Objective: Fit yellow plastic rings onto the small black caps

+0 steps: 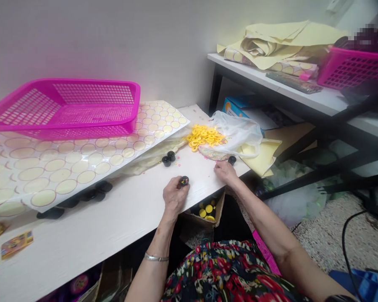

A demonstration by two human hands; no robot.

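Where the white table (126,226) ends at the person's lap, a cardboard box (219,209) of yellow caps (209,209) sits below, on the near side of the pile of yellow rings (204,136). The left hand (175,196), nearer than the pile and left of it, is curled around a small black cup (185,181), coloured bits showing at its mouth. The right hand (226,171), nearer than the pile and right of it, has its fingers bent; I can't tell whether it grips anything. Another black cup (232,160) stands just past it; two more cups (166,161) stand together, left of the pile. Beside the pile, on its right, lies a plastic bag (241,130); leftward, a sheet of pale circles (108,153) bears a pink basket (91,114)
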